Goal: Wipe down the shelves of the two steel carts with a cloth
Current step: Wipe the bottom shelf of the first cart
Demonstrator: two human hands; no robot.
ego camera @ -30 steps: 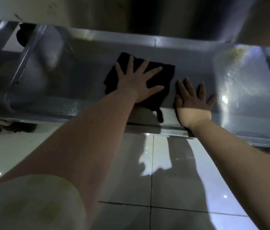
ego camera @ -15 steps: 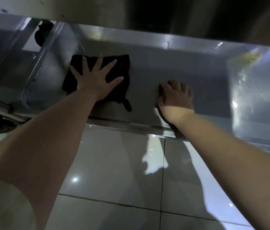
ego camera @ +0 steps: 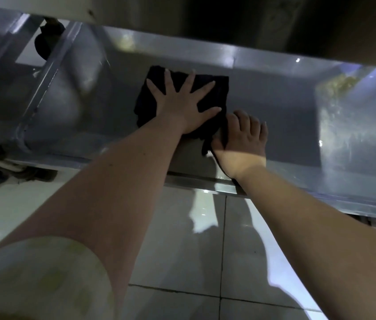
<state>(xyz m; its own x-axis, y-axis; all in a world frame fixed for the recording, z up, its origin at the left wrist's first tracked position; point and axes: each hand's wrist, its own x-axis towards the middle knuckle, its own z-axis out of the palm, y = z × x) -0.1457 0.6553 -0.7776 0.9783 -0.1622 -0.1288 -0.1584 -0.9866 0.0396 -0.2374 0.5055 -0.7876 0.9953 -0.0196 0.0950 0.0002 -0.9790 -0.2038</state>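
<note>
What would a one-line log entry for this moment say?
step: shelf wipe | left hand: flat on cloth | right hand: on shelf, at cloth's edge

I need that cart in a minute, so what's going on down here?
A person is wiping the cart's low steel shelf. The left hand, fingers spread flat, presses a black cloth onto the middle of the shelf. The right hand rests on the shelf at the cloth's near right corner; whether it pinches the cloth is unclear. Yellowish grime shows at the shelf's right end.
</note>
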